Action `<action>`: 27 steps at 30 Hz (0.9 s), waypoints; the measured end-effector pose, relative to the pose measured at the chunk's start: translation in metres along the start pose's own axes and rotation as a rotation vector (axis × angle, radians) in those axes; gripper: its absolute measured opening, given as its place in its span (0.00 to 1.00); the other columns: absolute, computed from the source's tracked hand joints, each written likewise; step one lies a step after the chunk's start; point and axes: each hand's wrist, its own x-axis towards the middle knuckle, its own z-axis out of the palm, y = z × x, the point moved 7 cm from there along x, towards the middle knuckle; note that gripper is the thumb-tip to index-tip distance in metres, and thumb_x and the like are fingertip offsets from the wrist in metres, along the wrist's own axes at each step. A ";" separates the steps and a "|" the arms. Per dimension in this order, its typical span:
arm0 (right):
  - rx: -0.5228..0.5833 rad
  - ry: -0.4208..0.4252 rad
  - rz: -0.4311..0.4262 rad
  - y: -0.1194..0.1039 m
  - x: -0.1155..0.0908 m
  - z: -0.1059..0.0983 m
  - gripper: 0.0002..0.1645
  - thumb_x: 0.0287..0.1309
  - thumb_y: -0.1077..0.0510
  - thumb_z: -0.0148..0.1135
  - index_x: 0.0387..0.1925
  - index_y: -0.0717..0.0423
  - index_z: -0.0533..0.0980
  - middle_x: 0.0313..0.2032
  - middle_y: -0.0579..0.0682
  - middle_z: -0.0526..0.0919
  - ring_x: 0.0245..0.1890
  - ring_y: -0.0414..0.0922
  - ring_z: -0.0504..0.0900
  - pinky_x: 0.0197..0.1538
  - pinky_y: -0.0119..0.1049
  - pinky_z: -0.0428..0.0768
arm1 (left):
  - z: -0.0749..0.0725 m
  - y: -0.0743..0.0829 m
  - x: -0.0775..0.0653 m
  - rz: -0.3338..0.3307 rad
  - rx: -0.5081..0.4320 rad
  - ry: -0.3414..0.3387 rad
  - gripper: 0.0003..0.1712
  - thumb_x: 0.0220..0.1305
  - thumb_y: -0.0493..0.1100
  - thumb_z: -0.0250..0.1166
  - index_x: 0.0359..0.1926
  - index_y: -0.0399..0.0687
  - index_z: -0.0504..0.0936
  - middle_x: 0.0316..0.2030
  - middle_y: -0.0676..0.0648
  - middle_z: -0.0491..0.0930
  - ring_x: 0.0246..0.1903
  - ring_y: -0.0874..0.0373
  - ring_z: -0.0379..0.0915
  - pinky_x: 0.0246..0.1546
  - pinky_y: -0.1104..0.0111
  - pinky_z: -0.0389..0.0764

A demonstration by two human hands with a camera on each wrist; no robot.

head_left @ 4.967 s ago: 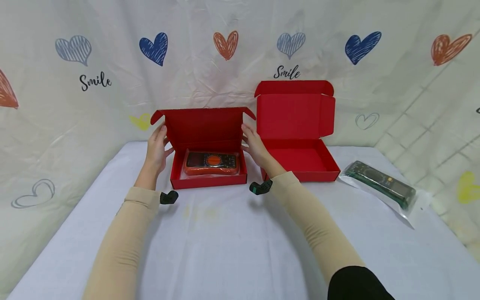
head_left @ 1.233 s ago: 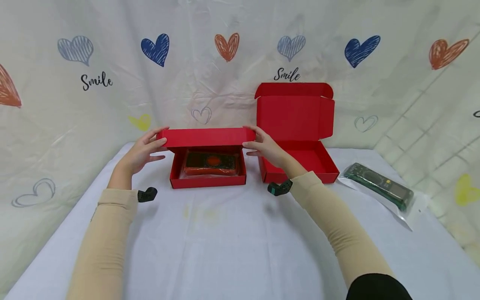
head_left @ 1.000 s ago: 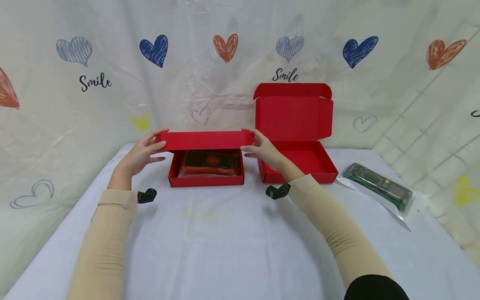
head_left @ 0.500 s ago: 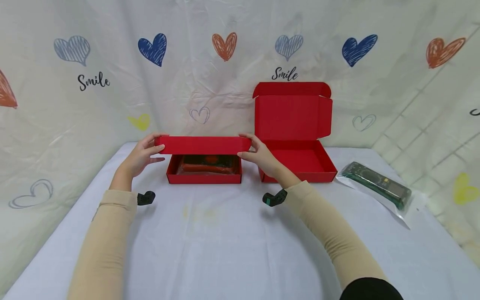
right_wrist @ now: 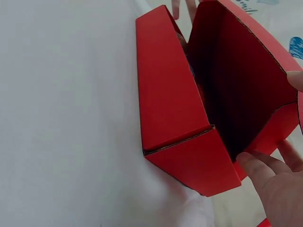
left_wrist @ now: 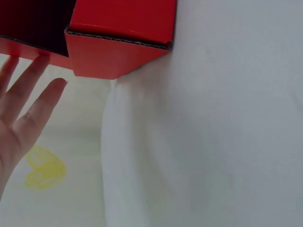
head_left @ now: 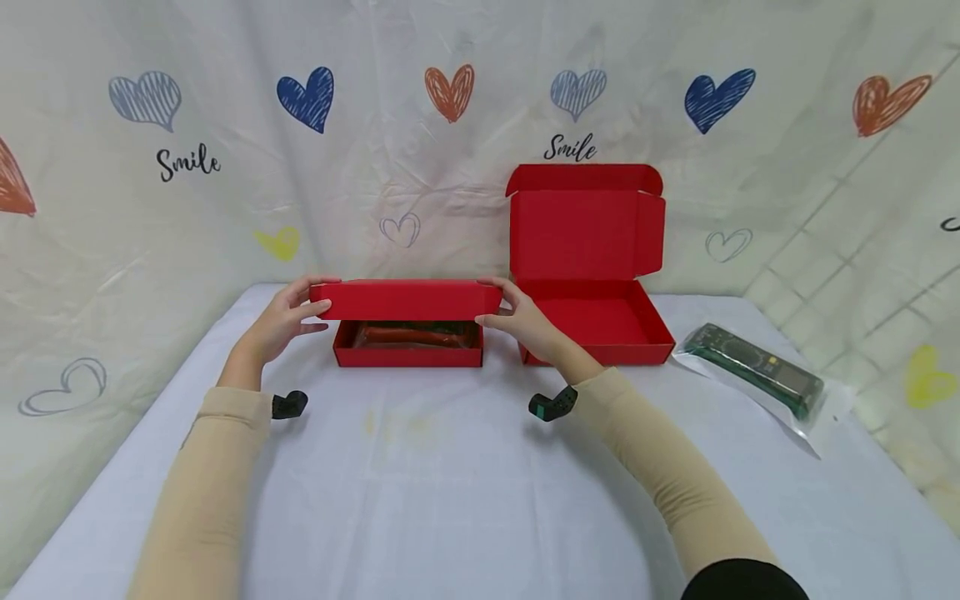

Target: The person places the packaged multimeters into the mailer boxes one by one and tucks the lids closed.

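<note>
A red cardboard box (head_left: 408,359) stands at the table's far side with its lid (head_left: 405,301) tilted partly down over it. Inside lies an orange-and-black multimeter (head_left: 412,337) in clear plastic, mostly hidden by the lid's front flap. My left hand (head_left: 276,327) holds the lid's left end, thumb on the front flap. At the right end my right hand (head_left: 531,327) grips the lid the same way. In the right wrist view, fingers of the right hand (right_wrist: 279,187) touch the lid's side flap, and a dark gap shows between lid and tray.
To the right stands a second red box (head_left: 600,346), its lid raised upright. A dark green multimeter (head_left: 757,367) in a clear bag lies at the table's right. The white tablecloth (head_left: 420,500) stretches in front; a heart-printed curtain (head_left: 360,150) hangs behind.
The lid was upright five seconds ago, with the hands at its sides. Both hands have since brought it forward and down, and its flap now covers most of the orange multimeter.
</note>
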 end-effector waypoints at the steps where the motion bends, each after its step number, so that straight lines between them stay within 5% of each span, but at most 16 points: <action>1: 0.001 -0.005 0.001 0.001 0.000 0.000 0.40 0.67 0.66 0.64 0.76 0.48 0.62 0.71 0.53 0.63 0.67 0.59 0.71 0.68 0.60 0.69 | 0.000 -0.001 -0.001 -0.005 0.012 0.001 0.23 0.75 0.44 0.60 0.68 0.57 0.70 0.60 0.49 0.69 0.58 0.53 0.68 0.52 0.63 0.83; 11: -0.177 -0.034 0.006 0.006 -0.005 -0.003 0.42 0.63 0.62 0.70 0.75 0.45 0.64 0.72 0.51 0.63 0.69 0.60 0.70 0.63 0.54 0.76 | 0.002 -0.003 -0.007 0.038 0.066 -0.034 0.28 0.74 0.40 0.61 0.71 0.42 0.68 0.59 0.47 0.71 0.56 0.53 0.73 0.51 0.71 0.82; 18: -0.308 -0.082 -0.012 0.006 -0.010 0.000 0.44 0.63 0.62 0.71 0.76 0.46 0.63 0.72 0.53 0.64 0.70 0.57 0.67 0.64 0.51 0.76 | 0.004 -0.005 -0.009 0.049 0.188 -0.068 0.28 0.74 0.40 0.61 0.71 0.40 0.70 0.69 0.43 0.67 0.54 0.56 0.74 0.52 0.73 0.78; 24: -0.437 -0.116 -0.066 0.006 -0.014 0.005 0.45 0.61 0.63 0.72 0.77 0.51 0.63 0.72 0.55 0.64 0.69 0.54 0.67 0.69 0.52 0.71 | 0.006 -0.007 -0.013 0.006 0.284 -0.102 0.31 0.73 0.42 0.62 0.74 0.46 0.69 0.74 0.42 0.63 0.51 0.49 0.77 0.53 0.68 0.76; 27: -0.497 -0.132 -0.088 0.005 -0.015 0.009 0.46 0.60 0.64 0.72 0.77 0.53 0.63 0.74 0.57 0.61 0.70 0.54 0.64 0.68 0.53 0.71 | 0.007 -0.009 -0.015 -0.006 0.307 -0.118 0.33 0.72 0.43 0.63 0.75 0.47 0.68 0.75 0.41 0.61 0.60 0.44 0.70 0.58 0.59 0.74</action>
